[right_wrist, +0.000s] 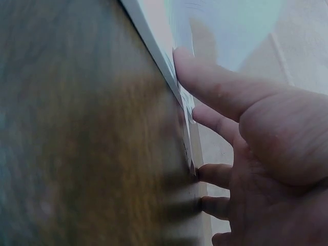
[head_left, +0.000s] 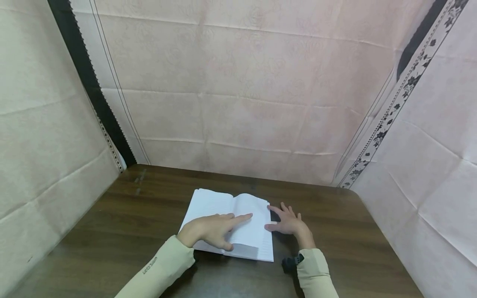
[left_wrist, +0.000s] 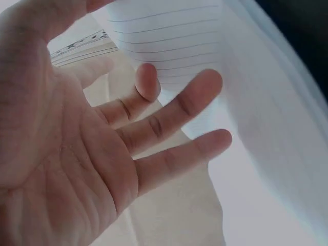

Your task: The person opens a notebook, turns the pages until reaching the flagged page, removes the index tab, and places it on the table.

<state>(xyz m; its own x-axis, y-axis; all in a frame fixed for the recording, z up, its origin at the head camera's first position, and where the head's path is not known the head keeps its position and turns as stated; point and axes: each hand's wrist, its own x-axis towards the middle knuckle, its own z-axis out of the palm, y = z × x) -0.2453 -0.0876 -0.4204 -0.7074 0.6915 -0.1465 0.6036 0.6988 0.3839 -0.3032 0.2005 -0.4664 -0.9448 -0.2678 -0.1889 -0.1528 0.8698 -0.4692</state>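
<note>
An open notebook with white ruled pages lies on the wooden table. Over its middle is my left hand, index finger stretched across the right page and thumb pointing toward the near edge. In the left wrist view the fingers of that left hand are spread beside a curving lined page, with nothing gripped. My right hand is at the notebook's right edge, fingers spread. The right wrist view shows the right hand's thumb and index fingertip against the page edges.
The brown wooden table extends around the notebook on all sides. Pale cloth hangs behind it and at both sides, the right one with a floral border. A dark watch-like band sits at the right wrist.
</note>
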